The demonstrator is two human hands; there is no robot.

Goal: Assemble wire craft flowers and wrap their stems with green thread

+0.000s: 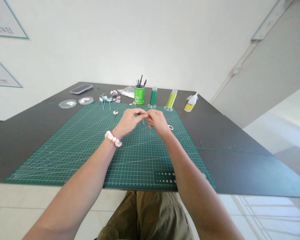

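My left hand (131, 119) and my right hand (158, 120) meet above the green cutting mat (90, 150), fingertips pinched together. Whatever sits between them is too small to name; a thin pale strand (143, 122) hangs just below the left fingers. A white ring (170, 127) lies on the mat beside my right wrist. Left of the hands is a small cream flower (115, 113). Farther back are blue flowers (105, 99) on thin stems and purple-grey flowers (117, 99).
Behind the hands stand a green can (139, 95) of tools, a dark green thread spool (153, 97) and a yellow-green spool (171, 100). A glue bottle (191, 102) stands at right, two shallow dishes (67, 104) and a phone (81, 88) at left. Loose green thread (215, 146) trails across the table.
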